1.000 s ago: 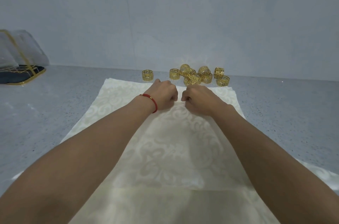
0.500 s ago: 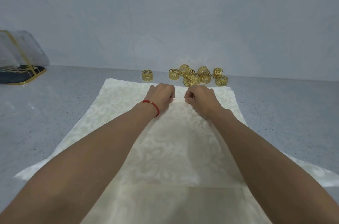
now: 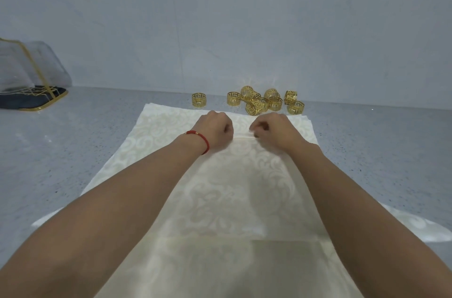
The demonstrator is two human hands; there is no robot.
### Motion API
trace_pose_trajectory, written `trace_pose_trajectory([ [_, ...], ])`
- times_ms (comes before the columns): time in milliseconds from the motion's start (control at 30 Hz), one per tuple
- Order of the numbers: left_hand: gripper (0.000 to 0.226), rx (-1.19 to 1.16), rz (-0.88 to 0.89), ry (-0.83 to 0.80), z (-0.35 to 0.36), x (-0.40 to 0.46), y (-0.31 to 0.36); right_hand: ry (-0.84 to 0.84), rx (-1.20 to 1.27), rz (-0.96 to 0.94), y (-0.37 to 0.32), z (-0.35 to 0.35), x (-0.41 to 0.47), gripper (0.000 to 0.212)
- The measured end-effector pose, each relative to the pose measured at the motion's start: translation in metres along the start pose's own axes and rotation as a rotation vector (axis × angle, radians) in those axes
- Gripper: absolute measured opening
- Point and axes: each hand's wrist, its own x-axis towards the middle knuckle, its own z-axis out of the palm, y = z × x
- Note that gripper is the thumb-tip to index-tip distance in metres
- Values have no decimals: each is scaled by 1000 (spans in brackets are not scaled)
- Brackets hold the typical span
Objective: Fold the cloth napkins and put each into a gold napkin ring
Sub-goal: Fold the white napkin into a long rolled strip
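Nearer than before, both hands point(image 3: 241, 130) pinch the napkin's point(image 3: 234, 190) fold.

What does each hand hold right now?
Left hand: pinches the folded edge of the cream patterned cloth napkin.
Right hand: pinches the same edge.

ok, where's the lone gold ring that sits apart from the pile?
In the head view, the lone gold ring stands on the grey counter just beyond the napkin's far edge, left of the ring pile and beyond the left hand.
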Motion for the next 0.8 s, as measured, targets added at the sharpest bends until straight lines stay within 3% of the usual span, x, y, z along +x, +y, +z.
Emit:
trace_pose_trajectory([
  [100,17,-143,-108,26,5,-1,-1,28,181,115,6,4,-1,16],
  [300,7,75,-36,3,7,-3,0,-1,-103,14,6,5,1,4],
  [500,21,442,169,22,0,-11,6,-20,-676,-348,-3,6,-9,20],
  [600,24,555,259,2,-10,-11,9,-16,-803,-490,-1,3,-15,24],
  [733,29,412,245,-97,-16,-16,9,-80,-756,-552,-5,-2,-22,16],
  [800,25,227,141,-125,-18,-20,5,-113,-583,-385,-6,-6,-24,10],
])
